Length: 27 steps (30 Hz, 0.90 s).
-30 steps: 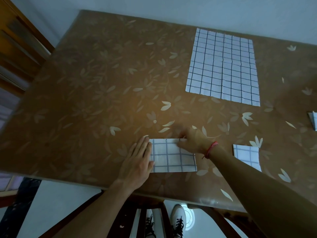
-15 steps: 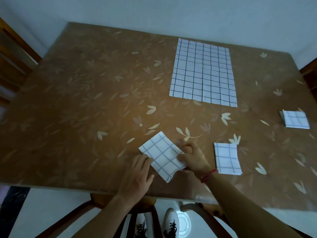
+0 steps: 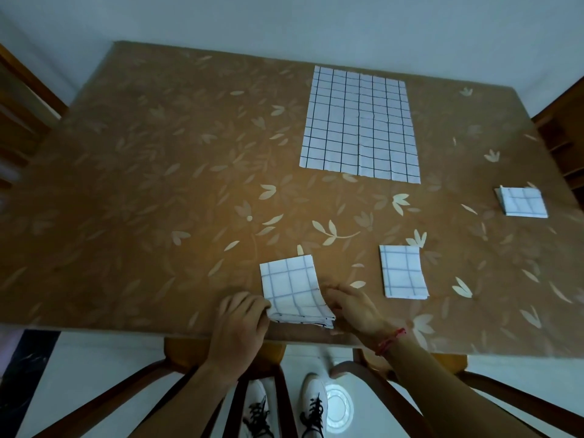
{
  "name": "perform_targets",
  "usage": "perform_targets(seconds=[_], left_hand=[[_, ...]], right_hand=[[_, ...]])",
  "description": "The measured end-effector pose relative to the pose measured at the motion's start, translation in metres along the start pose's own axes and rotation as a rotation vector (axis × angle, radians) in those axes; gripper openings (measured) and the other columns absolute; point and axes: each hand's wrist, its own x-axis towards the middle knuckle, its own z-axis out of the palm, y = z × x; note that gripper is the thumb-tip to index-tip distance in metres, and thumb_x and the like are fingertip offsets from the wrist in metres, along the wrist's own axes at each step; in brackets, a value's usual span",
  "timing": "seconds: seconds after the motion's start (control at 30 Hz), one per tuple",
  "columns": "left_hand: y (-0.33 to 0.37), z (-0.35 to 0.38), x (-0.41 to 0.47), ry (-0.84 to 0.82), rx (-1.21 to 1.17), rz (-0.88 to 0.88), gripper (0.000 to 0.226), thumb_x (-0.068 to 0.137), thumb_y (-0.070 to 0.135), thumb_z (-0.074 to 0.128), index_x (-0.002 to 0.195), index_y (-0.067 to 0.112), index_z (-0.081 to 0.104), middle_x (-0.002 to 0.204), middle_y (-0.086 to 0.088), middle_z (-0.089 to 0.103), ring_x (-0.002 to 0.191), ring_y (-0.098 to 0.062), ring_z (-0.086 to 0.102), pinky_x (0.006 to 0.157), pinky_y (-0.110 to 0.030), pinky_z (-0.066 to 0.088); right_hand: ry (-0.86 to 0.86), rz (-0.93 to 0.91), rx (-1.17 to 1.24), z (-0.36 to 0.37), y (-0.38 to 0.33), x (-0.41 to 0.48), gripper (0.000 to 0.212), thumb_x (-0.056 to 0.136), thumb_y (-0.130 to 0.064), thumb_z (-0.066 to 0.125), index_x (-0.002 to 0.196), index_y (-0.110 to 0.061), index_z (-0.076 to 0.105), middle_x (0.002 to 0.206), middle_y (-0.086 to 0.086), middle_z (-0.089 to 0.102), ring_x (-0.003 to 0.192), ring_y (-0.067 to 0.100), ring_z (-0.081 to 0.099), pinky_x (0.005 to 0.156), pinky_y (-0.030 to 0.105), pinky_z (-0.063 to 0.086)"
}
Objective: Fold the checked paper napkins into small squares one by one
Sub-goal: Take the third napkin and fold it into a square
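Note:
A partly folded checked napkin lies near the table's front edge, its layered open edges toward me. My left hand holds its near left corner with curled fingers. My right hand pinches its right edge; a red string is round that wrist. A folded square napkin lies to the right of my hands, and another folded square sits near the right edge. An unfolded checked napkin lies flat at the back of the table.
The brown table has a leaf-patterned cover, and its front edge runs just under my wrists. Wooden chairs stand at the left, at the right and below me. A white wall lies behind the table.
The napkin under my hands has been turned from a diagonal lie to nearly square with the table edge. Both hands shifted toward its near corners. The camera tilted back, showing more of the right side.

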Motion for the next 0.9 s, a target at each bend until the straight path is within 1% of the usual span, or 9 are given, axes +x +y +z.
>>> perform_targets(seconds=[0.03,0.1,0.17,0.23,0.37,0.5,0.67,0.77,0.9], left_hand=[[-0.001,-0.001,0.0,-0.003,0.0,-0.009,0.024,0.087,0.028,0.045,0.096,0.019,0.066,0.096,0.006,0.067,0.103,-0.017,0.056,0.093,-0.031,0.036],[-0.001,-0.002,0.0,-0.004,0.002,-0.013,0.023,0.089,0.028,0.045,0.096,0.02,0.065,0.095,0.007,0.067,0.102,-0.017,0.056,0.09,-0.03,0.036],[0.0,-0.004,0.002,-0.002,0.001,-0.019,0.023,0.09,0.029,0.045,0.094,0.02,0.065,0.092,0.008,0.067,0.099,-0.016,0.057,0.087,-0.03,0.036],[0.0,-0.005,0.003,-0.003,0.0,-0.029,0.024,0.092,0.03,0.044,0.094,0.02,0.066,0.09,0.009,0.068,0.096,-0.015,0.058,0.084,-0.031,0.037],[-0.001,-0.003,0.003,-0.032,-0.038,-0.1,0.025,0.094,0.034,0.043,0.095,0.023,0.066,0.089,0.011,0.067,0.092,-0.013,0.057,0.081,-0.033,0.038],[-0.002,-0.003,0.009,-0.037,-0.039,-0.191,0.023,0.092,0.037,0.043,0.088,0.025,0.061,0.082,0.013,0.064,0.084,-0.012,0.056,0.077,-0.032,0.039],[-0.003,-0.002,0.02,-0.042,-0.031,-0.236,0.013,0.089,0.034,0.048,0.093,0.027,0.058,0.084,0.013,0.064,0.083,-0.013,0.055,0.077,-0.031,0.036],[-0.008,0.001,0.022,-0.046,0.028,-0.25,0.021,0.089,0.035,0.05,0.104,0.022,0.057,0.088,0.007,0.065,0.085,-0.017,0.056,0.079,-0.034,0.042],[-0.011,-0.002,0.024,0.002,0.119,-0.117,0.029,0.088,0.032,0.049,0.109,0.013,0.057,0.102,-0.006,0.062,0.096,-0.023,0.055,0.083,-0.038,0.05]], right_hand=[[0.065,-0.041,-0.079,-0.005,0.006,0.003,0.025,0.096,-0.008,0.048,0.088,-0.021,0.067,0.065,-0.001,0.061,0.054,0.011,0.059,0.052,0.029,0.046],[0.183,-0.215,-0.431,-0.014,0.012,0.004,0.035,0.087,-0.003,0.051,0.079,-0.033,0.067,0.069,-0.013,0.061,0.067,0.011,0.06,0.066,0.029,0.048],[0.19,-0.417,-0.786,-0.016,0.018,0.0,0.031,0.078,-0.007,0.064,0.089,-0.036,0.068,0.088,-0.019,0.062,0.08,0.008,0.06,0.073,0.024,0.05],[0.159,-0.572,-0.939,-0.013,0.026,0.0,0.037,0.069,-0.018,0.079,0.105,-0.025,0.07,0.108,-0.008,0.059,0.084,0.013,0.062,0.07,0.029,0.056],[0.162,-0.683,-0.931,-0.004,0.021,0.003,0.023,0.072,-0.021,0.077,0.094,-0.016,0.075,0.101,0.001,0.067,0.079,0.019,0.066,0.064,0.032,0.057],[0.213,-0.464,-0.864,0.005,0.007,0.01,0.025,0.089,-0.036,0.064,0.1,-0.014,0.067,0.08,0.004,0.072,0.072,0.021,0.066,0.065,0.036,0.054],[0.28,-0.406,-0.811,0.013,0.002,0.027,0.03,0.088,-0.036,0.065,0.113,-0.021,0.06,0.09,0.001,0.071,0.081,0.022,0.066,0.069,0.041,0.056],[0.291,-0.387,-0.818,0.017,-0.002,0.035,0.04,0.089,-0.034,0.065,0.126,-0.025,0.055,0.094,0.002,0.07,0.085,0.025,0.066,0.071,0.041,0.056],[0.286,-0.393,-0.8,0.018,0.0,0.041,0.044,0.089,-0.033,0.064,0.13,-0.029,0.048,0.094,0.002,0.07,0.083,0.025,0.067,0.071,0.046,0.057]])
